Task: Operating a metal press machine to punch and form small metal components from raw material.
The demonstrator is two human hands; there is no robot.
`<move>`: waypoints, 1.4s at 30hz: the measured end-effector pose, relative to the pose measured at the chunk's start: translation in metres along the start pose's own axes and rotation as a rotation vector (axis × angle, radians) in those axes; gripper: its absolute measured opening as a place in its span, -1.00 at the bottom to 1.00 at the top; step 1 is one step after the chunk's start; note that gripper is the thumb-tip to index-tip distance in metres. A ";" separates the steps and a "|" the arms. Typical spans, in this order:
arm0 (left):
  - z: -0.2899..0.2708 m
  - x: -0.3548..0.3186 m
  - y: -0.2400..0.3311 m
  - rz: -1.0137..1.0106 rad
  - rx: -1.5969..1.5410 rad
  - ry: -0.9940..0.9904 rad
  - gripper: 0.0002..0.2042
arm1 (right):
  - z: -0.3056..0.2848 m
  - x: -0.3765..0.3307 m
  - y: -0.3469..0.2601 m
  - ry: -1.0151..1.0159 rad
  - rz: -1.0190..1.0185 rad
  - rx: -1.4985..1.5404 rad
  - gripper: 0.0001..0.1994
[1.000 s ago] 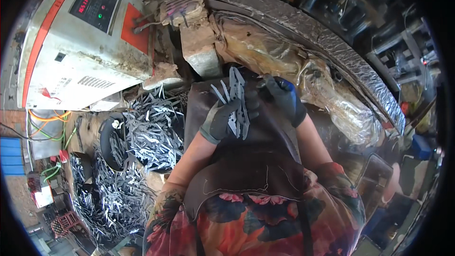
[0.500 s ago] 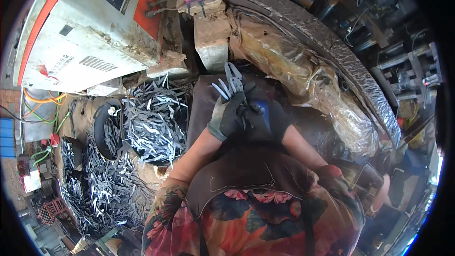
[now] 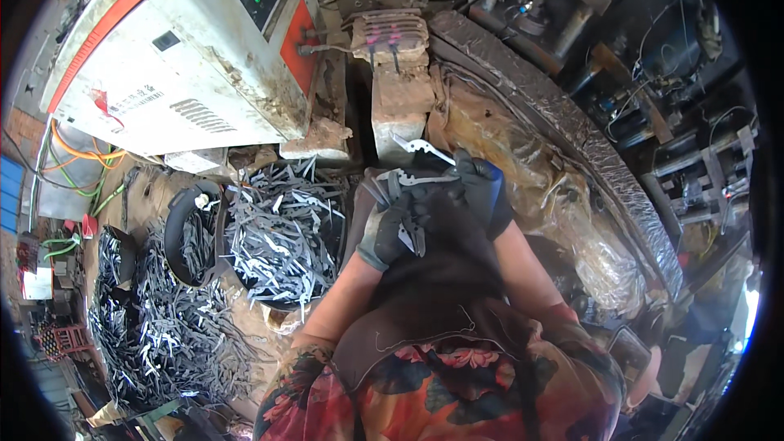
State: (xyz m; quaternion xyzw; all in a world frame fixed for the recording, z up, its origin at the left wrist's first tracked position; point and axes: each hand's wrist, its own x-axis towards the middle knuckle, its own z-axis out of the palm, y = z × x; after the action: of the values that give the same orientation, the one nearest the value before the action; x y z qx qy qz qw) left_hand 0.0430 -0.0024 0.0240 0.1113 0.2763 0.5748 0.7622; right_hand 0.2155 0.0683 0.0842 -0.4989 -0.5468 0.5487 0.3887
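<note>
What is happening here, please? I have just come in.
A person in a brown apron is handling flat metal pieces with gloved hands. The left hand holds several metal pieces, and the right hand holds a light grey piece by one end. Both hands are close together above the lap. To the person's left is a big heap of metal pieces, and beyond it stands a white machine.

We see a shiny metal piece near one o'clock, glossy wrinkled plastic sheeting at three, a scuffed painted-metal cabinet at ten.
</note>
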 end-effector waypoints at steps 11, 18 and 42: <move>-0.020 0.008 0.033 0.126 -0.146 0.175 -0.73 | 0.019 0.059 0.016 0.078 0.219 0.375 -0.71; -0.024 -0.020 0.043 0.095 -0.245 0.004 -0.79 | 0.019 0.083 0.032 -0.218 0.236 0.556 -0.70; -0.049 -0.014 0.031 0.239 0.146 0.265 -0.94 | 0.093 0.153 0.011 -0.067 0.288 0.375 -0.38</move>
State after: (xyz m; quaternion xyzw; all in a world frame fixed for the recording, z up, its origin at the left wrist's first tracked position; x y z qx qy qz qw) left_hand -0.0117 -0.0130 0.0025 0.1215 0.4000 0.6493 0.6353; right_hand 0.0956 0.1958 0.0459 -0.4724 -0.3712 0.7065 0.3740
